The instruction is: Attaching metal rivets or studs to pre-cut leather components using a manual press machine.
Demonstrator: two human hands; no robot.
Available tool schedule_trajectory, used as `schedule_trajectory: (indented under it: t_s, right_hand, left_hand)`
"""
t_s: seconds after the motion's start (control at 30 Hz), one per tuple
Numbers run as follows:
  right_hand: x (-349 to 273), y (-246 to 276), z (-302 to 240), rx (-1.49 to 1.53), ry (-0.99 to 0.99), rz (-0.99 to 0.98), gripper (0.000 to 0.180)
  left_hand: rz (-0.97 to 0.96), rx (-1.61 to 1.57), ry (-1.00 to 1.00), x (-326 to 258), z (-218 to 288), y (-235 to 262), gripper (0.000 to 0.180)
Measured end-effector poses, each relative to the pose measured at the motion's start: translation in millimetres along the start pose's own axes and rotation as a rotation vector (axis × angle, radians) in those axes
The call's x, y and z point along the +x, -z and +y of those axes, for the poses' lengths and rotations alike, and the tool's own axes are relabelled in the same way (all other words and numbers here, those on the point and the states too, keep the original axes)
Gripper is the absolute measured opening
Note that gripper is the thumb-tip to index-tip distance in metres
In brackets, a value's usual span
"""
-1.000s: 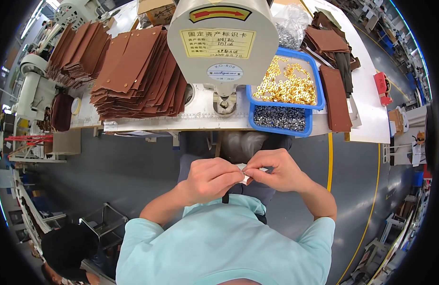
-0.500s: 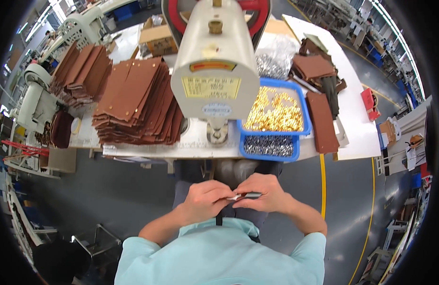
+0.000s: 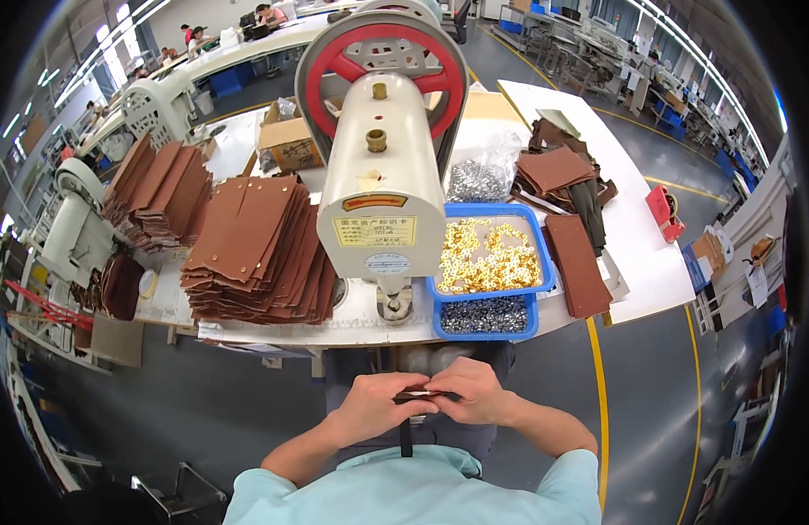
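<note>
Close in front of my body, below the bench edge, both hands meet on a small dark strip with a whitish edge. My left hand pinches one end between thumb and fingers. On the other end, the fingers of my right hand are closed too. Most of the strip is hidden by the fingers, so its exact kind is unclear. Straight ahead on the bench stands a cream press machine with a red wheel. To its left lies a tall stack of brown leather pieces with brass-coloured studs.
Right of the press, a blue tray of gold ring-shaped fittings overlaps a lower blue tray of silver ones. Beyond lie a brown strip, leather scraps and a red box. Another leather stack stands far left.
My view has tilted up, so the bench sits lower in the picture and more of the press wheel shows. My hands have drawn closer together, covering more of the strip.
</note>
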State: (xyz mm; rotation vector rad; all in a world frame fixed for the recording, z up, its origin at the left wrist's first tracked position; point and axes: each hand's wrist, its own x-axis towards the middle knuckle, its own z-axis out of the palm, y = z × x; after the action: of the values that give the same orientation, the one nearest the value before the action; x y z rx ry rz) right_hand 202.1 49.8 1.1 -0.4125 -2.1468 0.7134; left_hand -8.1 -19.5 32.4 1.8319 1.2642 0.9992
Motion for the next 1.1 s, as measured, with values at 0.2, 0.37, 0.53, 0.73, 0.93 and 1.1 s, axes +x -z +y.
schedule_trajectory:
  t_s: [0.2, 0.37, 0.53, 0.73, 0.93, 1.1]
  right_hand:
    - [-11.5, -10.9, 3.3, 0.020, -0.031, 0.072, 0.023]
    - [-15.4, -13.7, -1.0, 0.133, -0.110, 0.095, 0.021]
    - [-22.0, -22.9, -6.9, 0.188, -0.084, 0.074, 0.022]
    - [-32.0, -26.8, -6.0, 0.186, -0.155, 0.117, 0.021]
    - [-8.7, -15.1, -14.7, 0.481, -0.533, -0.058, 0.051]
    - [-29.2, 25.9, 16.3, 0.092, -0.502, -0.593, 0.043]
  left_hand:
    - [-0.082, 0.038, 0.023, 2.0, -6.1, 0.4, 0.039]
    - [-0.142, 0.086, 0.073, 3.6, -5.4, -0.3, 0.043]
    - [-0.282, 0.159, 0.032, 0.8, -7.6, 4.3, 0.048]
    - [-0.329, 0.062, 0.069, 2.0, -18.8, -8.7, 0.044]
    - [-0.019, -0.043, 0.200, -0.8, -16.0, -1.9, 0.031]
    - [0.311, 0.007, 0.099, -23.0, -50.2, 28.3, 0.024]
